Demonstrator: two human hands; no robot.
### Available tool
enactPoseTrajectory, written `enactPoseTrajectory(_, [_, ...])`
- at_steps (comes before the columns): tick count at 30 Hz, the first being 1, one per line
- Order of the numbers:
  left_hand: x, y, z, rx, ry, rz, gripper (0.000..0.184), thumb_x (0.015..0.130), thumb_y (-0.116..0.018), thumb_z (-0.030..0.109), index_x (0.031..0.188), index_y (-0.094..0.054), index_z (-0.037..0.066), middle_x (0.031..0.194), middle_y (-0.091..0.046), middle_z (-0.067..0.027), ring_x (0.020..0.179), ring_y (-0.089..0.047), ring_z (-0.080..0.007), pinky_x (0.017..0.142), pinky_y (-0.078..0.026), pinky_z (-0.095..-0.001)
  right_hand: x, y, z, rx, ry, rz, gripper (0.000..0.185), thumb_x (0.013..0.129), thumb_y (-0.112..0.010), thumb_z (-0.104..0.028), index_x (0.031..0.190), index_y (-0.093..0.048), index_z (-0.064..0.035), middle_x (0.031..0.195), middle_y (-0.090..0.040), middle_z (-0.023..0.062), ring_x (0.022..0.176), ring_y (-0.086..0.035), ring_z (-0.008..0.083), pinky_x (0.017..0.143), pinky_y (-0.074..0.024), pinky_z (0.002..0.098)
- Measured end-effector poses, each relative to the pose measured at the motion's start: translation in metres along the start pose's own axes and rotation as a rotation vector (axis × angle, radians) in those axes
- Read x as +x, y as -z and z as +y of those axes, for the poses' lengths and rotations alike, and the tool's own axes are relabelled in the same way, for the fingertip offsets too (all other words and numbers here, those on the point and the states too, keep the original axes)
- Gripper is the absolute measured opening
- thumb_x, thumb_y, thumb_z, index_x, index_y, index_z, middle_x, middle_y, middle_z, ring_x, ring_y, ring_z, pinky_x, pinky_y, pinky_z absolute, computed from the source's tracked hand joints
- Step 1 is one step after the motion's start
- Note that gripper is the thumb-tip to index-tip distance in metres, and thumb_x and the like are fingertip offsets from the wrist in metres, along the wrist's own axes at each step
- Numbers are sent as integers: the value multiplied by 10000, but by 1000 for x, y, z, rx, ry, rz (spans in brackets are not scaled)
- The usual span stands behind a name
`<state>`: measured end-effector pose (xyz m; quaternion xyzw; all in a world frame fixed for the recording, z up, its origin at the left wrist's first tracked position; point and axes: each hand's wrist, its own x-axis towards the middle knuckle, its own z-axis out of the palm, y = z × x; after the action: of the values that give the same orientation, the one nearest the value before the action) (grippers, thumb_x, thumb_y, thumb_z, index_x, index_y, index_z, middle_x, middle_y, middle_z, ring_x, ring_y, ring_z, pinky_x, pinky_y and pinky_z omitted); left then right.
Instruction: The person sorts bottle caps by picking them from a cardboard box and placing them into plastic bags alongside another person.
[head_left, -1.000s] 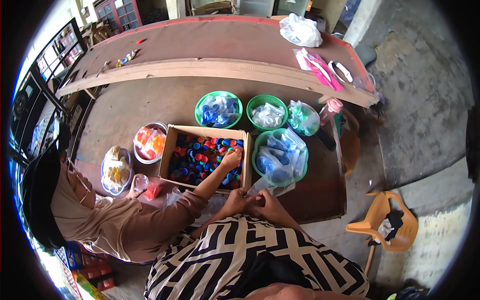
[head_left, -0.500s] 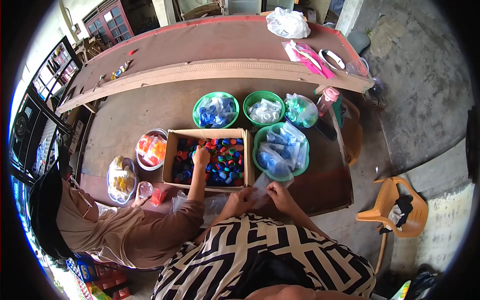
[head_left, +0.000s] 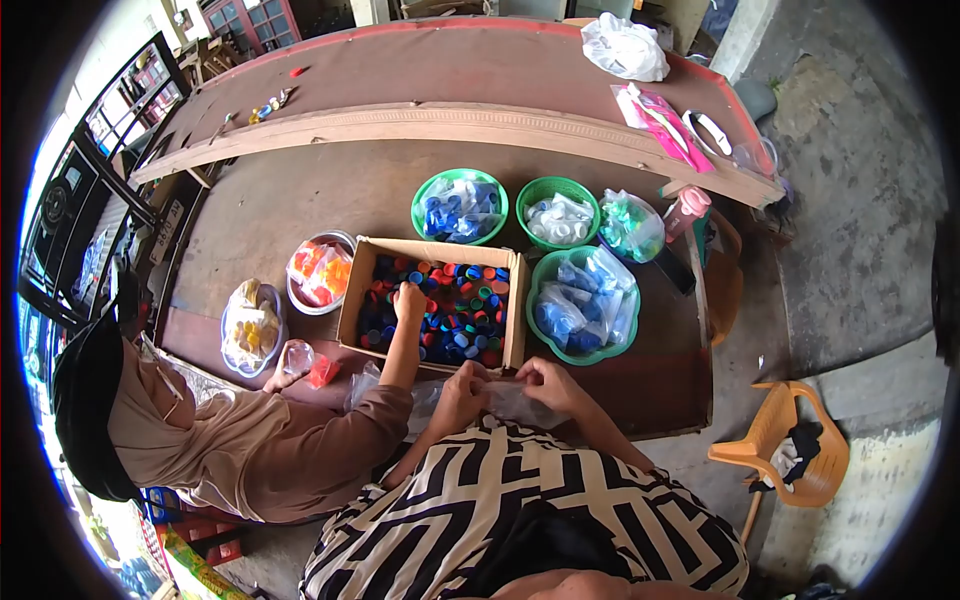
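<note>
Just in front of my lap, my left hand [head_left: 462,394] and my right hand [head_left: 553,386] pinch a clear plastic bag [head_left: 516,404] by its upper edge. It hangs between them and looks flat. Right behind my hands stands an open cardboard box [head_left: 516,312] with many loose bottle caps [head_left: 468,320], mostly blue and red, some green. A co-worker on my left reaches into the caps with one hand [head_left: 408,298]. Their other hand [head_left: 284,380] holds a clear bag. More clear plastic [head_left: 424,398] lies on the table edge beside my left hand.
Around the box stand a teal basket [head_left: 541,344] of bagged blue caps, a green basket [head_left: 508,222] of blue ones, another green basket [head_left: 528,240] of white ones, a silver bowl [head_left: 296,300] of orange ones and a pale basket [head_left: 228,358] of yellowish ones. An orange chair [head_left: 826,478] stands at right.
My hands have drawn the bag from beside the teal basket toward my lap and now hold it stretched lower down. The co-worker's hand stays among the caps. The whole view has shifted slightly.
</note>
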<state>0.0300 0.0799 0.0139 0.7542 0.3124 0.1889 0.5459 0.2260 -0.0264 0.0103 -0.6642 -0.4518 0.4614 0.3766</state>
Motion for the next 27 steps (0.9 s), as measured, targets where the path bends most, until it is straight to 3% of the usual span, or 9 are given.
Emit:
enactPoseTrajectory(3, [3,3,9,-225,55,117,113,746,-601,-63,686,-537,8,960,-634,-95,760,-626,-200,613,-516,-279,20,3,-11,-116,102,83,248,730,-612,8,975,-582,-15,737,-550,21,669,-522,102,628,-438,254])
enactPoseTrajectory(6, [4,7,11,6,-102,75,52,705,-572,-67,721,-595,-23,940,-655,-119,679,-618,-217,611,-485,-288,41,4,-18,-136,163,32,212,759,-623,1,966,-579,-12,729,-548,26,675,-531,107,632,-449,261])
enactPoseTrajectory(11, [3,19,11,-53,54,-35,334,707,-547,-54,998,-697,13,1091,-669,-131,743,-653,-215,668,-503,-299,84,16,-32,-62,160,-61,190,803,-703,-115,930,-612,-8,787,-609,71,712,-599,166,670,-481,306])
enactPoseTrajectory(15, [4,21,4,-31,70,-49,365,700,-552,-50,1032,-689,14,1081,-672,-125,734,-650,-214,678,-501,-294,133,10,-28,-452,357,123,142,775,-703,-116,851,-623,-25,865,-612,124,806,-639,265,701,-503,360])
enactPoseTrajectory(16, [4,20,4,-18,54,-59,369,700,-556,-47,1040,-686,13,1086,-670,-123,731,-647,-214,675,-499,-291,142,4,-23,-450,357,117,142,775,-703,-116,851,-623,-25,865,-612,124,806,-639,265,701,-503,360])
enactPoseTrajectory(19, [7,25,8,-18,58,-73,386,697,-578,-34,1065,-681,24,1089,-668,-115,725,-641,-213,675,-495,-286,161,-16,-9,-895,349,-28,180,745,-717,-172,854,-623,-63,898,-601,105,896,-619,290,793,-493,413])
enactPoseTrajectory(21, [8,28,15,-26,71,-68,397,695,-596,-26,1077,-682,42,1089,-668,-109,726,-638,-211,675,-494,-288,163,-27,2,-1160,370,17,165,755,-701,-160,860,-621,-60,891,-602,117,869,-623,293,766,-504,409])
enactPoseTrajectory(25, [10,31,9,-21,-3,-11,399,695,-610,-22,1078,-688,58,1074,-673,-101,712,-627,-199,653,-492,-286,175,-26,7,-1062,263,59,131,759,-679,-102,859,-610,-52,863,-604,125,828,-626,290,725,-506,389])
enactPoseTrajectory(27, [11,31,4,-58,65,-23,403,687,-612,-29,1070,-695,64,1070,-676,-101,684,-625,-184,640,-497,-278,172,-12,1,-438,417,19,95,768,-628,-21,855,-600,-48,816,-589,125,788,-625,249,685,-499,347])
